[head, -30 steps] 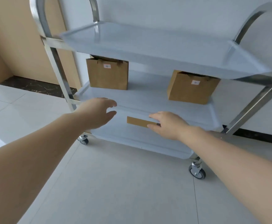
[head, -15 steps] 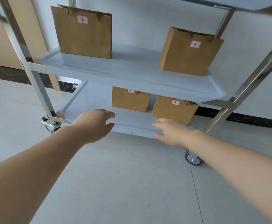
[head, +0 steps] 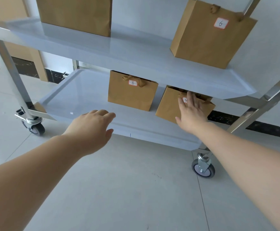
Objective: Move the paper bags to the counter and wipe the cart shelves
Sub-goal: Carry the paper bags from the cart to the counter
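Reaching under the middle shelf, the right hand [head: 191, 112] lies with straight, spread fingers flat against the front face of a small brown kraft-paper bag with a white label partly hidden by the fingers [head: 168, 106]; nothing is curled round the bag, so the hand is released and only touching it. This bag stands upright near the right end of the smooth pale grey plastic bottom shelf [head: 79, 95], a shallow tray with a raised rim and rounded corners. Just beside it to the left, apart by a narrow gap, stands a second small brown paper bag labelled 8 [head: 131, 95], with twisted paper cord handles folded down over its top edge.

The left hand [head: 92, 125] hovers over the front edge of the bottom shelf, fingers loosely extended, thumb apart, holding nothing.

On the pale grey middle shelf [head: 136, 54] a taller brown paper bag labelled 6 [head: 207, 39] stands toward the right end, and a wide brown paper bag cut off by the top of the view [head: 77, 14] stands toward the left end. Both look matte and slightly creased.

Polished steel uprights [head: 6, 67] frame the cart, which rides on grey rubber castors [head: 203, 167] on a pale tiled floor [head: 127, 189].
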### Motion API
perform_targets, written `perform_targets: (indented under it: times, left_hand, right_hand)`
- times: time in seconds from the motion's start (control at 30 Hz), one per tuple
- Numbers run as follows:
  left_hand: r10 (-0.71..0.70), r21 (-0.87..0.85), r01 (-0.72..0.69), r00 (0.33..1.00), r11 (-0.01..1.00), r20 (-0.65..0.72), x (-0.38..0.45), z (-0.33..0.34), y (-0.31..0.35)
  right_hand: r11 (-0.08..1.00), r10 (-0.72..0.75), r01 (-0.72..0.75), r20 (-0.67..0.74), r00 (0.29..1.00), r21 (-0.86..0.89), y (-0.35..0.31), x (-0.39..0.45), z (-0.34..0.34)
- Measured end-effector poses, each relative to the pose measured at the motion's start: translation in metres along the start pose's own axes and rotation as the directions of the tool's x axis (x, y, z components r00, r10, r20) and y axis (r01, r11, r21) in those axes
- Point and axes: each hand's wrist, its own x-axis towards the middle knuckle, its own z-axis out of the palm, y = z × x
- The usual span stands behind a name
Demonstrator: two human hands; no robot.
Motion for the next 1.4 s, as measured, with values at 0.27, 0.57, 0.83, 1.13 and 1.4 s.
perform_targets:
  times: [0.27,0.57,0.83,1.13,1.4]
  left_hand:
    - [0.019,0.017,-0.019,1.0,1.0,0.002,0.008,0.006,-0.002]
    - [0.035,0.0,-0.035,0.999,0.999,0.009,0.007,0.003,0.0]
    - [0.068,-0.03,-0.069,0.998,0.997,-0.008,0.005,-0.008,0.015]
    - [0.066,-0.118,-0.067,0.998,0.991,-0.013,0.006,-0.026,0.022]
    - [-0.04,-0.18,0.042,0.999,0.983,0.019,-0.002,-0.03,0.008]
  right_hand:
    - [0.994,0.108,-0.109,-0.033,0.994,-0.016,0.017,0.02,0.004]
    - [0.998,-0.055,0.06,-0.255,0.965,0.013,0.017,0.011,-0.003]
    - [0.946,-0.229,0.304,-0.431,0.873,0.113,-0.016,-0.022,-0.002]
    - [0.811,-0.452,0.583,-0.576,0.681,0.053,-0.063,-0.061,-0.025]
    - [0.723,-0.561,0.691,-0.56,0.609,0.027,-0.099,-0.075,-0.043]
